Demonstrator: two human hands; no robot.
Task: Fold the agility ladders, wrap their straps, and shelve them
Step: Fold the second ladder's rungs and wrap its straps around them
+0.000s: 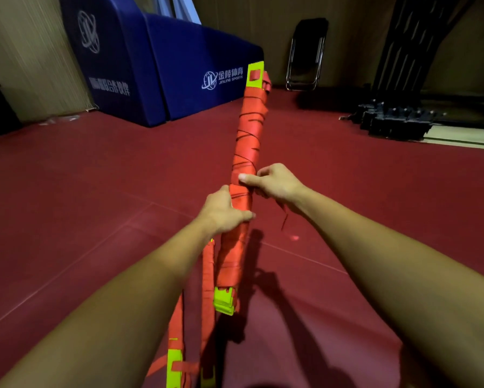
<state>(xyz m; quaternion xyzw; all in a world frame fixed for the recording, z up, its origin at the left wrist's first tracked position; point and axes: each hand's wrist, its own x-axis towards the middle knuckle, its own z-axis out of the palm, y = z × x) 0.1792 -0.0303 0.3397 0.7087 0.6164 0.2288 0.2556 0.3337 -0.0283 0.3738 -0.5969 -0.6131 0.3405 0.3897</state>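
The wrapped ladder (249, 141) slants up and away from you, held above the red floor (95, 205). Your left hand (224, 210) grips its middle. Your right hand (277, 183) clasps it just above, thumb across the wrap, and a loose strap end (284, 219) hangs beneath it. Two more ladders (207, 275) lie below and a blue mat (156, 65) stands beyond.

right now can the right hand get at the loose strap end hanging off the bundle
Probably yes: the strap end hangs free just below the right hand, nothing between, though that hand grips the bundle.
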